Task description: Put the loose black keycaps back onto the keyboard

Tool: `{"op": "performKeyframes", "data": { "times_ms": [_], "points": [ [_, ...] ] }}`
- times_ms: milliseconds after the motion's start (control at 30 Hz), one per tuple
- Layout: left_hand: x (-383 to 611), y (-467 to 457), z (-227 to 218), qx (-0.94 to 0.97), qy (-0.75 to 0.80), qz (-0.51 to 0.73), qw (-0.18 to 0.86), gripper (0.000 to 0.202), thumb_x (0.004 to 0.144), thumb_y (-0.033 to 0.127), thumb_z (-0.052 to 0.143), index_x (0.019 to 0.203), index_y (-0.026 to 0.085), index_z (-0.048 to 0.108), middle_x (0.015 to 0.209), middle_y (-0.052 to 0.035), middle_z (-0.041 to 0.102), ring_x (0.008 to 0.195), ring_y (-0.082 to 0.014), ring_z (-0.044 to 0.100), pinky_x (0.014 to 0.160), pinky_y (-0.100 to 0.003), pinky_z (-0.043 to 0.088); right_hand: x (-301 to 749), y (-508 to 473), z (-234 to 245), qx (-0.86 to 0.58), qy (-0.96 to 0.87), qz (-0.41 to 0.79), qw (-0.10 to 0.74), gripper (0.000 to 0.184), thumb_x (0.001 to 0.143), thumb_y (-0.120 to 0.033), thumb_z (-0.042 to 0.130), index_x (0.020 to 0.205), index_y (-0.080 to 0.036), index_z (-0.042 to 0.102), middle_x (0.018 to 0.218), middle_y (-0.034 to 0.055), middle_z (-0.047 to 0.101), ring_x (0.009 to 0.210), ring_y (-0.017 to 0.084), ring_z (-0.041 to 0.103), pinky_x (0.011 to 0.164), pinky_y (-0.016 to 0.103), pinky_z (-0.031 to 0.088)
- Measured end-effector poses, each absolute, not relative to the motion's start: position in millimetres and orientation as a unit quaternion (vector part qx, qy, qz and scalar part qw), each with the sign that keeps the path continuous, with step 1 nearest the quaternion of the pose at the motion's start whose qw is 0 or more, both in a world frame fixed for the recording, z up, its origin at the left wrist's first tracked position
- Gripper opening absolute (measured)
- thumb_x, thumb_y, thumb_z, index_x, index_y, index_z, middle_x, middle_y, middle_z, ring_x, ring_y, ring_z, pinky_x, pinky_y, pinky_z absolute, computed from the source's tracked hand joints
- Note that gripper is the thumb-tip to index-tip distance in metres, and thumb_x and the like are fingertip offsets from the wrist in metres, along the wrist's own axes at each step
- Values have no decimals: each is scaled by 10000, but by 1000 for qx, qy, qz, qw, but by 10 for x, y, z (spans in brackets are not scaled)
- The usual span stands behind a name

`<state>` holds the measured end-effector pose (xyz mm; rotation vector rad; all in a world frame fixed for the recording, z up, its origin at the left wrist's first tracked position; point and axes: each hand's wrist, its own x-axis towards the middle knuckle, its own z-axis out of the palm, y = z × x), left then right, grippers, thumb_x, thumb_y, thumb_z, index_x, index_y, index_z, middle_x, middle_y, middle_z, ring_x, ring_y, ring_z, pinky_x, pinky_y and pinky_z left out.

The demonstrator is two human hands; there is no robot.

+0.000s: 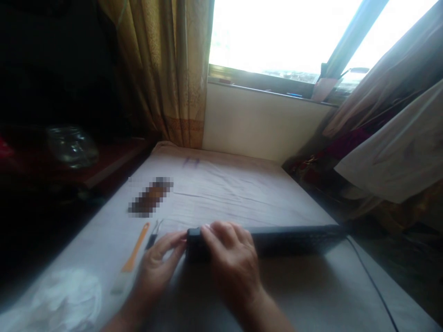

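Note:
A long black keyboard [294, 237] lies across a pale cloth-covered table [224, 193], its cable [370, 276] trailing off to the right. My right hand [231, 263] rests over the keyboard's left end with its fingers curled down on the top edge. My left hand [157, 267] sits just left of that end, fingertips touching its side. Beside my left hand lie an orange-handled tool [133, 258] and thin black tweezers [154, 235].
A white crumpled cloth [65, 299] lies at the near left corner. A blurred brown patch [150, 197] sits further back. Curtains [169, 69] and a bright window [284, 32] stand behind; draped fabric [391, 152] is piled at the right; a dark shelf with a shiny bag [71, 145] is left.

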<state>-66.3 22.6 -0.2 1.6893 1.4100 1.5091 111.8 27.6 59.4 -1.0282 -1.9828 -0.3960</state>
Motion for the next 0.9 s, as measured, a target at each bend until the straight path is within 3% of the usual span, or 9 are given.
{"op": "performKeyframes", "data": {
  "times_ms": [433,900],
  "points": [
    [-666,211,27,593,529,531,294,248,828,424,655,983,257,751,1027,-39,754,989,-244,701,897,-402,569,945,292,624,-380,-820,-162,396,178,948,-197,557,1047,-201,705,927,46,668,865,188,553,731,334,387],
    [-662,228,14,577,547,538,281,292,793,493,673,953,265,764,979,-39,763,927,-252,718,866,-417,586,1707,332,512,-431,-787,-213,387,279,967,-113,475,1083,-194,715,992,72,701,927,197,592,824,328,404]
  ]
}}
